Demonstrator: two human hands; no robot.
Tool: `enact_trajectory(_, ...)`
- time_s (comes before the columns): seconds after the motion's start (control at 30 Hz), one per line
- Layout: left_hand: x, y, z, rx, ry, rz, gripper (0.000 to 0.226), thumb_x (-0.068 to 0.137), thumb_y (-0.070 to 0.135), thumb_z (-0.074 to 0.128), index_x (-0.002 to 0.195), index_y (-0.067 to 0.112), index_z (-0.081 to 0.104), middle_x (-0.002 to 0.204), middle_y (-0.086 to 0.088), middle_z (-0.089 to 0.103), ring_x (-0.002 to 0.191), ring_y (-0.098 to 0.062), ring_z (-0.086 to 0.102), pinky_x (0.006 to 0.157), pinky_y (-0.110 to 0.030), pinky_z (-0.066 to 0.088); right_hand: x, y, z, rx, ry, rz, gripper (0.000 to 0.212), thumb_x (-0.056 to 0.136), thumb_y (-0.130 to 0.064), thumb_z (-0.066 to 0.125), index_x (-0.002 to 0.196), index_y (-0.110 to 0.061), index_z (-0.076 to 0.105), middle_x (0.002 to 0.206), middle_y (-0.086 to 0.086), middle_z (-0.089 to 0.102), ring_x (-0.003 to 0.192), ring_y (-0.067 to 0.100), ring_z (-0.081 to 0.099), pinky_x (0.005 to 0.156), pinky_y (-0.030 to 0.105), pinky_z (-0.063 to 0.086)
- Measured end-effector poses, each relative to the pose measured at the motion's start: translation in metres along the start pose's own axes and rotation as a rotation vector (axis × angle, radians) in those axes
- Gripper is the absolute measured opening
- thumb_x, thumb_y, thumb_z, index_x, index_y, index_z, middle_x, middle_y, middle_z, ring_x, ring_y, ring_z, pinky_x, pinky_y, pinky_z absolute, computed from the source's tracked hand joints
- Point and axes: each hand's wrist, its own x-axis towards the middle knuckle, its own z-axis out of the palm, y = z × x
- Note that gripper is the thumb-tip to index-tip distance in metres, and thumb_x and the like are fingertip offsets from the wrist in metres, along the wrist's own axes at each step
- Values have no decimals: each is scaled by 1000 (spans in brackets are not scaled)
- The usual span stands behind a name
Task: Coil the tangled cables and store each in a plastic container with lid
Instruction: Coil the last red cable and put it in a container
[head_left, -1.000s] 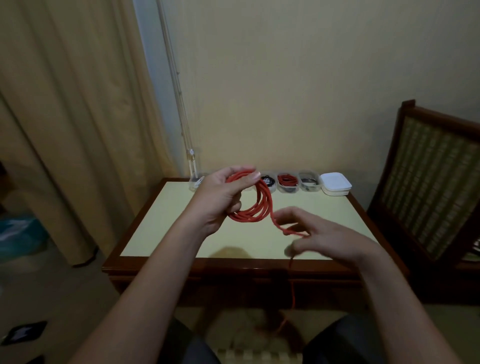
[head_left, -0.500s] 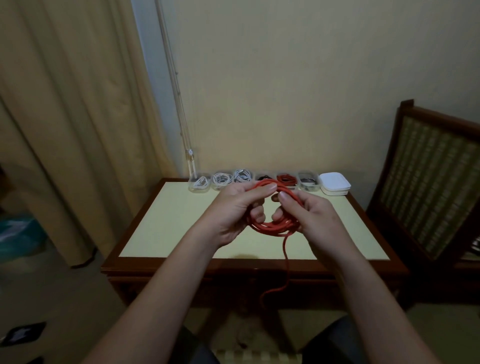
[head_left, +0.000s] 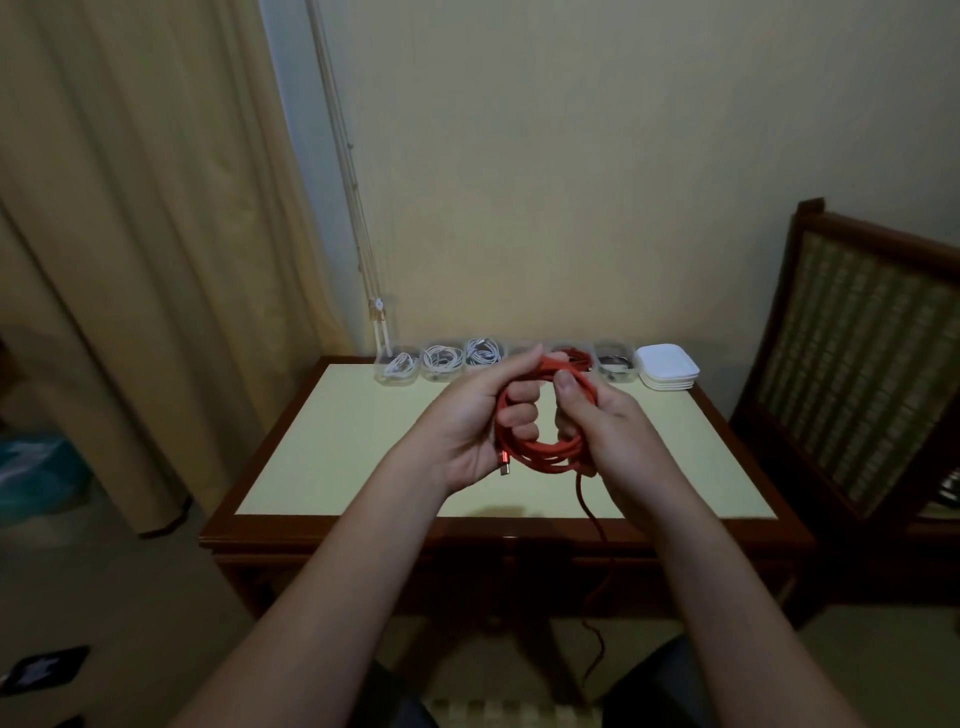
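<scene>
The left hand (head_left: 467, 415) and right hand (head_left: 608, 431) both grip the red cable coil (head_left: 545, 453) above the desk (head_left: 337, 441); its loose tail (head_left: 587, 512) hangs past the near edge. Along the far edge, 3 clear containers (head_left: 441, 361) hold white cables (head_left: 484, 352). The red-filled container (head_left: 577, 358) sits further right, then the last container (head_left: 615, 364) with something dark, perhaps a cable. The white lids (head_left: 667, 366) are stacked far right.

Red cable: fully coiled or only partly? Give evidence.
Partly coiled. The left hand and right hand grip loops of the red cable; its loose tail hangs past the table edge.
</scene>
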Motion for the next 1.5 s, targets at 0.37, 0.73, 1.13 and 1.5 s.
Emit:
enact_trajectory(0.37,3,23,-25,-405,107,139,24,101,24,47,108,5,61,46,9,31,29,-5,27,37,-14,20,-2,22,-30,52,104,60,26,92,-42,69,87,-18,59,69,-3,46,54,11,28,51,28,20)
enact_trajectory(0.73,-3,45,-43,-437,226,301,19,101,6,42,112,2,57,55,5,33,38,-6,30,41,-17,33,-14,48,-65,-272,191,37,10,90,-22,75,80,-22,75,72,-14,64,60,8,46,59,25,39)
enact_trajectory(1.13,6,-6,-17,642,360,456,42,105,10,50,145,17,41,83,-8,63,67,-11,68,63,-22,53,-2,29,-23,-930,43,-409,37,97,-47,44,71,-26,60,72,-15,53,74,18,58,68,41,45)
enact_trajectory(1.5,-2,-13,-4,253,-17,115,48,98,26,56,136,-3,52,59,4,27,38,-3,20,41,-20,16,1,11,-22,-582,337,-309,36,91,-62,58,91,-26,62,88,-10,63,68,1,51,63,22,36)
